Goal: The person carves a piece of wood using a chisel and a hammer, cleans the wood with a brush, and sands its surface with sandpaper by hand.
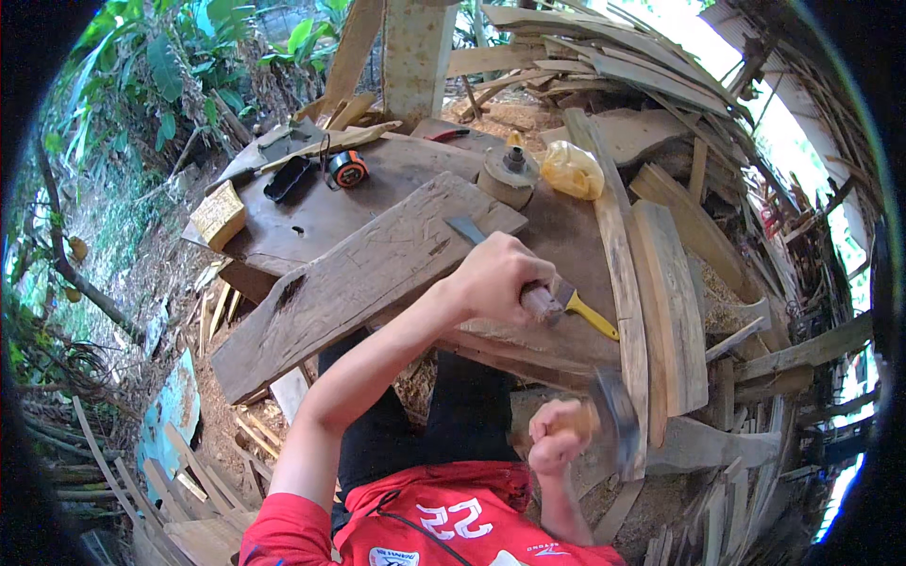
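Note:
My left hand (pixel 500 278) is closed around the wooden handle of a chisel (pixel 464 229). The chisel's metal blade points up and left, over a thick weathered plank (pixel 363 269) lying slantwise on the work table; whether its edge touches the wood I cannot tell. Low on the right, my right hand (pixel 559 436) grips a hammer (pixel 618 423), whose dark head is smeared by motion and stands apart from the chisel's butt. Just right of my left hand lies a flat tool with a yellow handle (pixel 595 316), its other end partly hidden.
On the table (pixel 406 170) are an orange-black tape measure (pixel 347 169), a black case (pixel 291 179), a wood block (pixel 219 215), a round metal container (pixel 510 177) and a yellowish plastic bag (pixel 573 171). Long boards (pixel 665 302) lean at the right edge. Timber is stacked behind.

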Action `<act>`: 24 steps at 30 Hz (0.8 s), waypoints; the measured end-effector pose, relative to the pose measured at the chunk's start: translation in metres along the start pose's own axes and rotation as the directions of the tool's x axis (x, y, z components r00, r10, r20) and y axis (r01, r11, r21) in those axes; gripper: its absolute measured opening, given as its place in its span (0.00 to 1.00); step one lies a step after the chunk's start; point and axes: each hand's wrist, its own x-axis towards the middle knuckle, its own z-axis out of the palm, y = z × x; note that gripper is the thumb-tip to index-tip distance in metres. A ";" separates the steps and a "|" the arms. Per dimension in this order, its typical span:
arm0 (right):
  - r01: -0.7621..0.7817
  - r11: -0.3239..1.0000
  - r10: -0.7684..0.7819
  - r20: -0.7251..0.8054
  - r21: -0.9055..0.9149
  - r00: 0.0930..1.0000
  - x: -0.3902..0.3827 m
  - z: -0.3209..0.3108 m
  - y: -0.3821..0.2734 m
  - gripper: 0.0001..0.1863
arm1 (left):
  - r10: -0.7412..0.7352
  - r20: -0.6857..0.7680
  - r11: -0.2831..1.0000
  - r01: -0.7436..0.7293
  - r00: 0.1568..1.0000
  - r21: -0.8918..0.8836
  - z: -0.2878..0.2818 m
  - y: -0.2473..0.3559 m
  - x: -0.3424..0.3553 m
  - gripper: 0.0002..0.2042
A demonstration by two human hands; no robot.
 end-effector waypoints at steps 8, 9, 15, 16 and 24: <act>-0.183 0.955 0.197 -0.038 0.235 0.980 0.005 0.005 -0.016 0.40 | 0.010 0.011 0.999 -0.010 1.000 0.050 0.002 -0.004 -0.002 0.09; -0.170 0.962 0.189 -0.068 0.215 0.980 0.006 0.003 -0.020 0.40 | 0.006 0.019 0.998 -0.008 1.000 0.055 0.002 -0.003 -0.003 0.09; -0.075 0.991 0.084 -0.079 0.114 0.993 0.013 -0.006 -0.042 0.41 | -0.016 0.032 0.998 0.018 0.999 -0.056 0.003 0.016 0.008 0.09; 0.065 0.985 -0.056 -0.058 0.162 0.997 0.014 -0.003 -0.031 0.40 | -0.016 0.035 0.998 0.018 0.999 -0.054 0.003 0.015 0.009 0.09; 0.187 0.952 -0.155 -0.146 0.241 0.977 0.000 0.010 0.004 0.34 | 0.049 -0.006 0.995 -0.050 0.999 -0.089 0.009 0.001 0.010 0.09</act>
